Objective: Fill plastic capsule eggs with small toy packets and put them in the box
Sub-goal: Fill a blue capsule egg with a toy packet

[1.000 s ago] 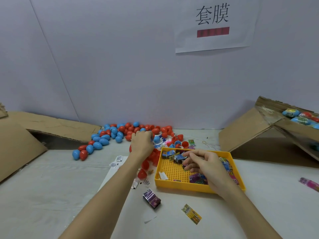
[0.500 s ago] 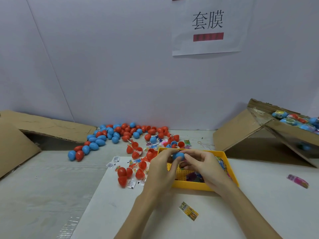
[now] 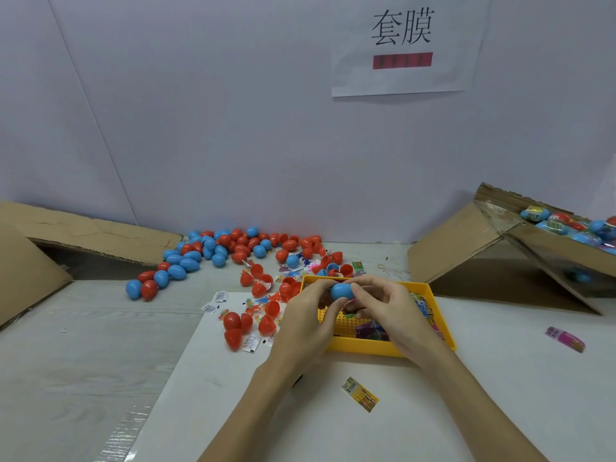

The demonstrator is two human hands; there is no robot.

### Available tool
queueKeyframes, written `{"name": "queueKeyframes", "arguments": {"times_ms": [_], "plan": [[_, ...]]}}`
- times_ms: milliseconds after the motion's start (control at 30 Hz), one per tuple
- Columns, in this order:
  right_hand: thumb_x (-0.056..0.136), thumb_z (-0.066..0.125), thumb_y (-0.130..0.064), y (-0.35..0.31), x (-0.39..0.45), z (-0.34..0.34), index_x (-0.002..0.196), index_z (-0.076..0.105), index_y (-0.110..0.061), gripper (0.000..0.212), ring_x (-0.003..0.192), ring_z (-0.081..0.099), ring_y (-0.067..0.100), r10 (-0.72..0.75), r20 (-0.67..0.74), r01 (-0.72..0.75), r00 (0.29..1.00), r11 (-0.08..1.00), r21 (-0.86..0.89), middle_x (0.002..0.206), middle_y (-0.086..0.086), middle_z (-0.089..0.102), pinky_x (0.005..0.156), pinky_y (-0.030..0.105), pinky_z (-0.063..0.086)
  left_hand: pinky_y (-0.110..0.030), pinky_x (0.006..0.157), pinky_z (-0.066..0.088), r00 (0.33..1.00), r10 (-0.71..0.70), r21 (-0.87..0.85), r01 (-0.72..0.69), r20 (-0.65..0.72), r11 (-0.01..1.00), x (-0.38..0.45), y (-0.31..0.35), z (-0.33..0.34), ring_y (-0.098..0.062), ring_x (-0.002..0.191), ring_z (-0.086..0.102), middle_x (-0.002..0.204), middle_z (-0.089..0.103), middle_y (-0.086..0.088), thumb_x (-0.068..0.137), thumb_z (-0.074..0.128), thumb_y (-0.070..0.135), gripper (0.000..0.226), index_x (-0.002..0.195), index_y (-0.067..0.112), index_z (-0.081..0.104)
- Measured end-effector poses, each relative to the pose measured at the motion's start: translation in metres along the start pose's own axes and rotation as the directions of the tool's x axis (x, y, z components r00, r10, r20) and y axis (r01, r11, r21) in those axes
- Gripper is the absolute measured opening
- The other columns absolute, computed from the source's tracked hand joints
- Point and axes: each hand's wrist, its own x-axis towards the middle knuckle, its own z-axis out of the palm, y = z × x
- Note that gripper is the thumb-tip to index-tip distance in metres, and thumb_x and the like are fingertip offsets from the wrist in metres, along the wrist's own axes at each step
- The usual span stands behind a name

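I am looking at a blue capsule egg (image 3: 341, 291) that both hands are holding above the far edge of the yellow tray (image 3: 443, 325). The egg's long axis is lying roughly left to right, so each hand is taking one end: my left hand (image 3: 308, 323) is pinching the left half with thumb and fingertips, and my right hand (image 3: 388, 311) is curling its fingers round the right half. Both are equally close, touching the egg. I cannot tell whether the halves are parting or pressing together, nor whether a packet is inside.

The toy packets (image 3: 371, 330) are lying in the tray just under my right palm, so I am judging that hand the nearer one for picking one up. The box (image 3: 466, 248) holding the finished eggs is sitting well off to the right, its flap sloping down toward the surface; the right hand is nearer to it, and nothing is standing between.

To the left, loose red halves (image 3: 266, 325) and small paper slips are lying just beside the tray, with the heap of red and blue eggs (image 3: 213, 250) behind against the wall. A stray packet (image 3: 360, 394) is lying on the surface near my wrists, another (image 3: 565, 339) off to the right.
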Motion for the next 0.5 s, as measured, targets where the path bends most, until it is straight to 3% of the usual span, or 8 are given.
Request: {"name": "queueKeyframes", "arguments": {"times_ms": [133, 233, 500], "plan": [[0.097, 0.066, -0.032, 0.0021, -0.0001, 0.0004, 0.106, 0.075, -0.015, 0.021, 0.080, 0.073, 0.017, -0.015, -0.028, 0.014, 1.000, 1.000, -0.019, 0.088, 0.005, 0.078, 0.068, 0.023, 0.057, -0.019, 0.092, 0.053, 0.999, 0.023, -0.025, -0.021, 0.043, 0.999, 0.0015, 0.0007, -0.0013, -0.002, 0.106, 0.061, 0.125, 0.061, 0.010, 0.096, 0.071, 0.023, 0.047, 0.140, 0.023, 0.054], [0.094, 0.065, -0.043, 0.0011, -0.0003, 0.0013, 0.104, 0.076, -0.015, 0.032, 0.074, 0.071, 0.014, -0.014, -0.024, 0.013, 1.000, 0.998, -0.066, 0.083, 0.004, 0.077, 0.066, 0.021, 0.056, -0.022, 0.095, 0.052, 0.996, 0.069, -0.008, -0.069, 0.054, 0.998, 0.0013, 0.0004, -0.0015, -0.007, 0.109, 0.060, 0.127, 0.061, 0.008, 0.097, 0.069, 0.016, 0.040, 0.135, 0.023, 0.059], [0.098, 0.068, -0.022, 0.0014, 0.0001, 0.0010, 0.109, 0.073, -0.019, 0.013, 0.085, 0.075, 0.016, -0.032, 0.007, 0.033, 0.999, 0.996, -0.087, 0.091, -0.001, 0.079, 0.068, 0.022, 0.058, -0.024, 0.096, 0.051, 0.999, 0.026, -0.006, -0.026, 0.023, 1.000, 0.0009, 0.0002, -0.0010, -0.004, 0.112, 0.058, 0.126, 0.065, 0.006, 0.104, 0.058, 0.027, 0.035, 0.137, 0.017, 0.059]]}}
